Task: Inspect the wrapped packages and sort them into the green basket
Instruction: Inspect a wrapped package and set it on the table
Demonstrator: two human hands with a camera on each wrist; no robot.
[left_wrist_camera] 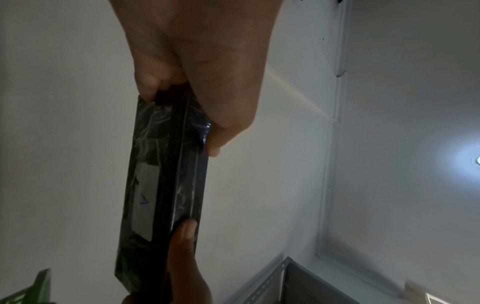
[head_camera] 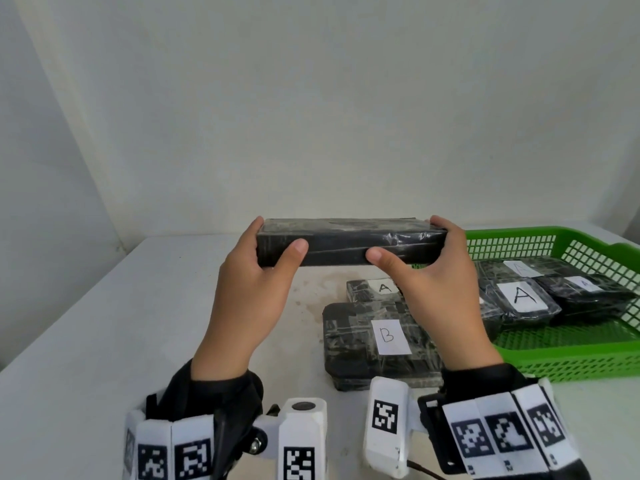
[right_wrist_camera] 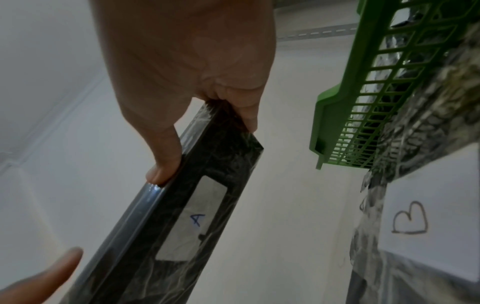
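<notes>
Both hands grip one black wrapped package (head_camera: 349, 242) at the middle of the head view, raised above the tabletop (head_camera: 104, 323) with its long edge turned toward the person. The left hand (head_camera: 256, 282) clamps the left end, thumb on the near side and fingers curled behind; the right hand (head_camera: 440, 285) does the same at the right end. From the right wrist view, the far face carries a white label marked "A" (right_wrist_camera: 197, 221), so this one looks to be mid-inspection.

By my reckoning the sorting is partly done: the green basket (head_camera: 588, 362) at the right edge of the head view already holds at least three wrapped packages, the front one showing a clear "A" label (head_camera: 524, 294). Two remain on the tabletop at lower centre: a "B"-labelled package (head_camera: 367, 344) and behind it an "A"-labelled package (head_camera: 372, 289).

The basket's right side is cut off, so its full contents are uncertain. The right hand hides part of the packages on the tabletop. In the left wrist view the held package's label is dim and unreadable.
</notes>
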